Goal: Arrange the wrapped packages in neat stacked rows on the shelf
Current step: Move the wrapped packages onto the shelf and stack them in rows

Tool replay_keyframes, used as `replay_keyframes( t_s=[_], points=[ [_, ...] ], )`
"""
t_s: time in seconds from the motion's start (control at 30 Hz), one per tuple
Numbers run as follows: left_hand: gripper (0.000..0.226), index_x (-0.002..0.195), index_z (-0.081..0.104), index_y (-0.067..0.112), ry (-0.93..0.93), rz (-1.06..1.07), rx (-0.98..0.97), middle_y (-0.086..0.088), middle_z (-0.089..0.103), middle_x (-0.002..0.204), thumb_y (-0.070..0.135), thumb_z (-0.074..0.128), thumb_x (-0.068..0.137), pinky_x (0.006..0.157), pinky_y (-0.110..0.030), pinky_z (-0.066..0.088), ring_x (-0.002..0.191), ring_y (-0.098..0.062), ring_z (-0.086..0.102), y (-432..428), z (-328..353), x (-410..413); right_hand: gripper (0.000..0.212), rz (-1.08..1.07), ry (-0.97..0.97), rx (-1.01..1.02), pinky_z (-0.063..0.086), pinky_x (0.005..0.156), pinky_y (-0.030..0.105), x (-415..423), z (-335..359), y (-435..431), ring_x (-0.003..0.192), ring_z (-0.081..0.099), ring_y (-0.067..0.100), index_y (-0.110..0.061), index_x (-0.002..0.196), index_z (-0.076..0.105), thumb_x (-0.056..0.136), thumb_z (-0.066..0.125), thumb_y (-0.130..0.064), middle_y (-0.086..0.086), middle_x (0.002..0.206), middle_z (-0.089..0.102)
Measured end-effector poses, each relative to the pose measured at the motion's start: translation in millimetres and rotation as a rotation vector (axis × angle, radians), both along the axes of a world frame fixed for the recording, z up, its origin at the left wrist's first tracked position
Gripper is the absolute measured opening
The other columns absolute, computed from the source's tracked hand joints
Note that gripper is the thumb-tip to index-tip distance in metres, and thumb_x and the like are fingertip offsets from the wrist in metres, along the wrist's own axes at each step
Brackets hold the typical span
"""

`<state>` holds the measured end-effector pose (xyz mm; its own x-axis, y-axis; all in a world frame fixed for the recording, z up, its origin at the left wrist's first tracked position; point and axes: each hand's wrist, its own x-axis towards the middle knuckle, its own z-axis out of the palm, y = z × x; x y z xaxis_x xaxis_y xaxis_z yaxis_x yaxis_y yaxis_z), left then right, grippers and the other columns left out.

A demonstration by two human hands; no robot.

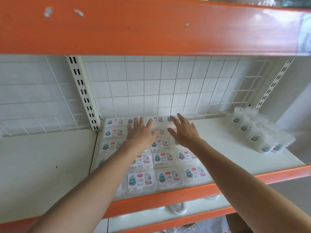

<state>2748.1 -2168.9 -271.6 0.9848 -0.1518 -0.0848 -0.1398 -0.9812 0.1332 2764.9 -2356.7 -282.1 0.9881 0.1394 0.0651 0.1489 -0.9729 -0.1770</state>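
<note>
Left grip [140, 133] and right grip [183, 132], fingers spread apart and holding nothing, reach over the wrapped packages [165, 158] rowed on the shelf [227, 140]; a plastic-wrapped bundle [259, 132] lies at two o'clock.

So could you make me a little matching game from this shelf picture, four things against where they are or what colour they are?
Things:
1 left hand
2 loose bundle of packages
3 shelf front edge
4 wire grid

Descriptions:
A orange
B white, at the back
C right end of the shelf
D fingers spread over the flat rows of packages

Pairs: 1-D, 2-C, 3-A, 4-B.
</note>
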Motion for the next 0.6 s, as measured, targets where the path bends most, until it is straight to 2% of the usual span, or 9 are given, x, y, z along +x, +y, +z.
replay_keyframes(
  t_s=[0.2,0.4,0.6],
  points=[
    [0.063,0.155,0.002,0.025,-0.018,0.032,0.001,-0.010,-0.005,0.162,0.053,0.017,0.101,0.118,-0.056,0.004,0.148,-0.031,-0.009,32.5,9.5,-27.6,0.063,0.093,-0.006,-0.046,0.013,0.117,0.056,-27.7,9.4,31.5,0.149,0.007,0.022,-0.033,0.152,0.010,0.098,0.032,-0.055,0.002,0.162,0.005],
    [0.064,0.155,0.006,0.026,-0.111,0.156,0.031,-0.009,-0.002,0.162,0.055,0.019,0.099,0.118,-0.056,0.007,0.149,-0.030,-0.007,73.4,19.1,-71.9,0.067,0.250,-0.025,-0.028,0.010,0.117,0.057,-44.6,18.7,75.1,0.149,0.003,0.022,-0.035,0.153,0.007,0.096,0.034,-0.059,0.001,0.162,0.003],
    [0.063,0.154,0.006,0.026,-0.087,0.356,0.064,-0.009,0.000,0.162,0.055,0.020,0.100,0.118,-0.053,0.008,0.149,-0.029,-0.003,122.6,26.3,-125.4,0.067,0.443,-0.029,0.077,0.012,0.117,0.056,-64.9,21.1,134.4,0.148,0.011,0.023,-0.033,0.153,0.011,0.096,0.038,-0.057,0.002,0.161,0.009]
  ],
)
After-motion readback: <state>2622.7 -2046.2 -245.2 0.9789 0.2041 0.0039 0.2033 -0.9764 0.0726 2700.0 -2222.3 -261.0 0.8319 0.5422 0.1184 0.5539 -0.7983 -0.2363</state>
